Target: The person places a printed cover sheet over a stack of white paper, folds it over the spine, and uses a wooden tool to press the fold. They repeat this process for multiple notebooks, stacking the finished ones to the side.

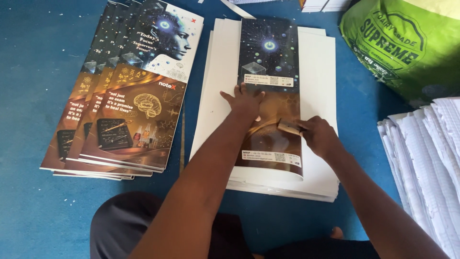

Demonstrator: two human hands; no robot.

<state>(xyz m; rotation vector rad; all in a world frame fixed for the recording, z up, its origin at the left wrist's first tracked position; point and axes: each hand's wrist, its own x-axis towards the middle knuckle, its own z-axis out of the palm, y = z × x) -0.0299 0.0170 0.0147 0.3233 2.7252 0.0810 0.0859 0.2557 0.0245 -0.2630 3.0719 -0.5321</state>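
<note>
A glossy dark folded cover sheet is pressed flat by the left hand, fingers spread. Just right of it, a small wooden block is clamped in the right hand; creasing seems underway, calling for firm strokes.

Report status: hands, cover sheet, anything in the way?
Left hand flat on cover sheet. Right hand grips small block, pressed on sheet. Nothing blocking.

Glossy printed cover, matt white paper stack, small wood block, blue cloth-like floor
</note>
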